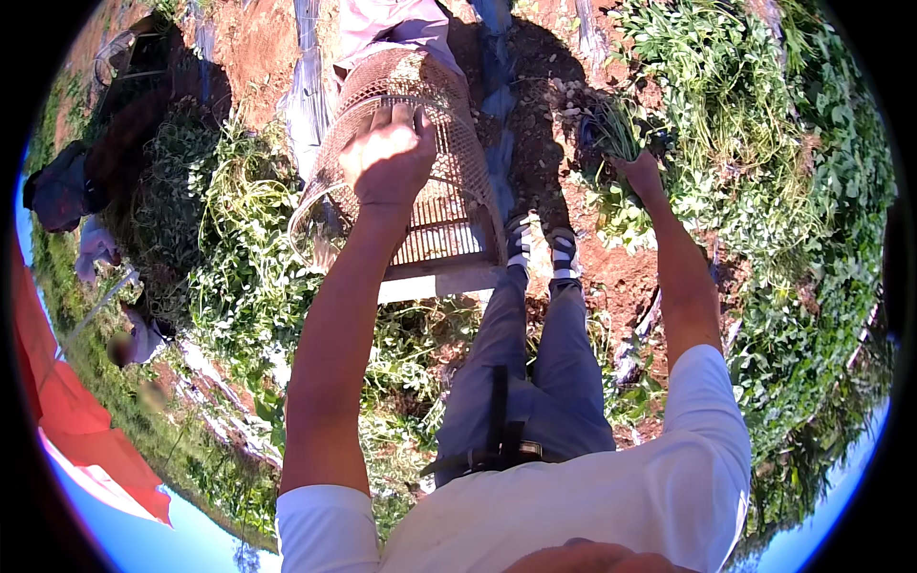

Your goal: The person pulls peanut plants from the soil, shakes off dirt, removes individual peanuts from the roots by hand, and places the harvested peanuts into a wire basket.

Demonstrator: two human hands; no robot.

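Note:
My left hand [390,154] reaches over a slatted frame [440,236] with a tunnel of brown mesh netting [469,154] arched above it. Its fingers curl over the hoop [437,104] that crosses the mesh. Off to the right, my right hand [641,175] grips a bunch of green plant stems [620,132]. The far end of the bunch lies in shadow, where pale pods that look like peanuts [569,97] show near the roots. My own shadow darkens the soil between the two hands.
Heaps of uprooted leafy plants [716,143] lie to the right, with more plants [251,215] to the left. Strips of plastic film [308,107] run over reddish soil. Pink cloth [401,25] touches the mesh's far end. People [136,336] and a red canopy [79,408] are at the left.

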